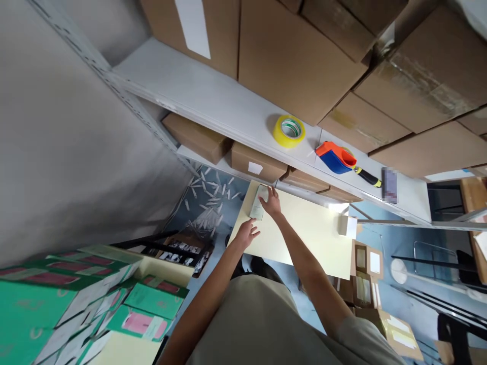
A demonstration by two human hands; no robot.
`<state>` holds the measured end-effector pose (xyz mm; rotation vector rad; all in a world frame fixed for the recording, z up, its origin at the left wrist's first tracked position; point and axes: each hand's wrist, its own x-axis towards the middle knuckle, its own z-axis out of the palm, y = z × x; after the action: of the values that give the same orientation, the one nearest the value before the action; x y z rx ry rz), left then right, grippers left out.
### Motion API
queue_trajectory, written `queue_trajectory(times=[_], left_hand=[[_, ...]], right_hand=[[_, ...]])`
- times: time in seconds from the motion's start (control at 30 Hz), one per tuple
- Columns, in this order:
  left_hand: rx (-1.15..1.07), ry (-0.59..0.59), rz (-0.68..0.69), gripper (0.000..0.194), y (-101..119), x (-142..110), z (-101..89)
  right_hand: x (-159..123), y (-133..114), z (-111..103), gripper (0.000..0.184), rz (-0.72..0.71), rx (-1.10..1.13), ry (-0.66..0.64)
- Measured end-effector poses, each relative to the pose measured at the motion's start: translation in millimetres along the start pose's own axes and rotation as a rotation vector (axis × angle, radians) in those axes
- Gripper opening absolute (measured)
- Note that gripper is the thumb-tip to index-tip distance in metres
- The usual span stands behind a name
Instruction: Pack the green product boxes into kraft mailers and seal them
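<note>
A small pale green-white box lies at the left end of the cream table. My right hand grips its right side, the thumb over the top face and the fingers curled near the far corner. At the near end of the box is my left hand, fingers apart and holding nothing. Its fingertips come close to the box edge; whether they touch it I cannot tell.
Above the table's far side runs a white shelf with yellow tape, an orange-blue tape dispenser and large cartons. A white box stands at the table's right end. Green boxes are stacked at lower left.
</note>
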<state>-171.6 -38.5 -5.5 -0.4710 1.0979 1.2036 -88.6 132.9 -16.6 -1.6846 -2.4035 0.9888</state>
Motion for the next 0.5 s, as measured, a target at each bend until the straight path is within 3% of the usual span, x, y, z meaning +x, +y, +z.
queue_trajectory(times=[0.17, 0.3, 0.4, 0.5], left_hand=[[-0.085, 0.063, 0.096, 0.017, -7.7, -48.0, -16.3], [-0.177, 0.042, 0.235, 0.018, -26.0, -90.1, -41.5], [-0.281, 0.069, 0.342, 0.012, -49.4, -124.9, -71.2], [-0.403, 0.160, 0.436, 0.007, -82.8, -162.2, -106.1]], right_hand=[[-55.1, -5.3, -8.0, 0.063, -0.166, 0.098, 0.001], [-107.2, -10.6, -5.8, 0.045, -0.375, 0.244, -0.041], [-150.5, -17.6, 5.3, 0.040, -0.448, 0.358, -0.151], [-196.9, -27.6, 24.6, 0.038, -0.495, 0.465, -0.346]])
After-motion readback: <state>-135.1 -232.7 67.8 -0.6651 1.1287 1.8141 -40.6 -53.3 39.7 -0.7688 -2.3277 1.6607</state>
